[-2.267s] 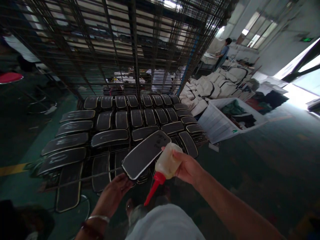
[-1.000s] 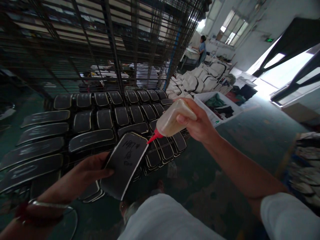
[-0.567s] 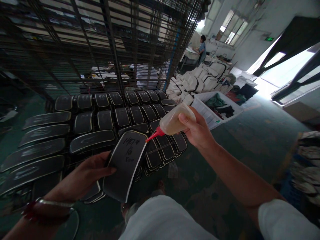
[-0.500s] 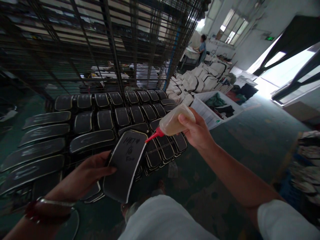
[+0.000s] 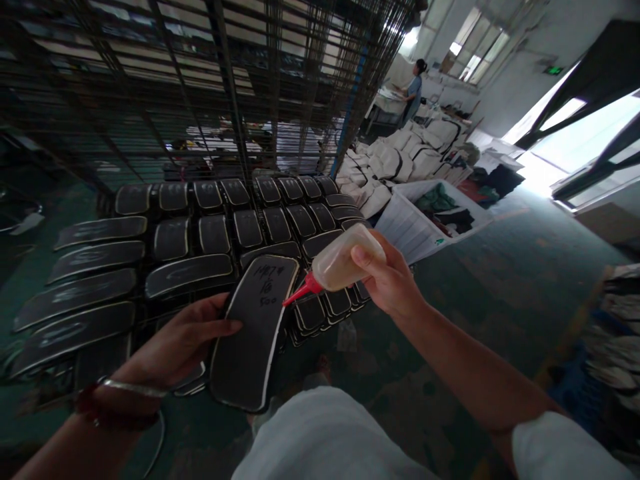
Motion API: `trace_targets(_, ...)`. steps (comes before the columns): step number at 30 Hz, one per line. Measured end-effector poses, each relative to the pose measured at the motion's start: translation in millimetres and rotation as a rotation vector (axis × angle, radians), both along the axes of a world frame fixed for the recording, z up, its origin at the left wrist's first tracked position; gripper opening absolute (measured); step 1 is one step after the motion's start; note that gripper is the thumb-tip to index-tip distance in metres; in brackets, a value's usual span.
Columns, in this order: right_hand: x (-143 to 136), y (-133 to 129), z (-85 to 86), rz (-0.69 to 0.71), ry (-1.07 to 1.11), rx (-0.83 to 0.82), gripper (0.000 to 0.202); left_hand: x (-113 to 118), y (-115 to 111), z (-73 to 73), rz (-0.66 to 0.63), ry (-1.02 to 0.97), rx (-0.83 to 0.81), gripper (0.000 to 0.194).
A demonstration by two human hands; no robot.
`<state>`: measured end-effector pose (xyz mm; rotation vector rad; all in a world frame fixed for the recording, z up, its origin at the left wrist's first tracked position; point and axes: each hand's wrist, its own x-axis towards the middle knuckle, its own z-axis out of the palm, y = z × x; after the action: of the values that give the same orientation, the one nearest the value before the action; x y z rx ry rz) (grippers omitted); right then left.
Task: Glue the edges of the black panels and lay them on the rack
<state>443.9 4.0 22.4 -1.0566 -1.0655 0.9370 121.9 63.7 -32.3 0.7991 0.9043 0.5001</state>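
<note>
My left hand (image 5: 197, 337) grips the left edge of a dark, curved panel (image 5: 250, 340) with handwriting near its top, thumb on its face and fingers behind. A whitish line runs along the panel's edge. In my right hand (image 5: 387, 270) is a translucent squeeze bottle (image 5: 345, 257) with pale yellowish liquid, tilted down to the left. Its red nozzle (image 5: 303, 291) meets the panel's right edge, a little below the top corner. Beyond lie rows of stacked dark panels (image 5: 190, 277) with pale outlines.
A tall wire rack (image 5: 225, 87) rises behind the panels. To the right stands a white bin (image 5: 417, 233) holding cloth, with a heap of white bundles (image 5: 395, 160) behind it. A person (image 5: 414, 90) stands at a far table. More pale material (image 5: 617, 343) is stacked at far right.
The nozzle has moved down and left along the panel's right edge. The panel has turned slightly more upright, its writing shows more clearly, and the whole view has shifted slightly.
</note>
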Motion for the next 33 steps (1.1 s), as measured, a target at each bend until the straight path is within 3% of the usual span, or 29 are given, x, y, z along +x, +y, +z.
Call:
trace_targets(12,-6.4,-21.9,-16.1,0.014,-0.138,-0.013,0.047,5.3,0.6,-0.1,0.055,-0.011,-0.011,0.051)
trace_targets(19,-10.0,-37.5,-22.9,0.102,-0.111,-0.060,0.061,8.7,-2.5,4.3,0.110,0.014,-0.021,0.048)
trace_targets(24,-14.9,-47.2,-21.1,0.224,-0.075,-0.044,0.056,9.7,-1.2,4.2,0.175,0.041,-0.027,0.045)
trace_targets(33,-14.9,-53.7,-32.3,0.240,-0.044,0.028,0.054,9.9,1.6,6.4,0.380,0.028,-0.081,0.015)
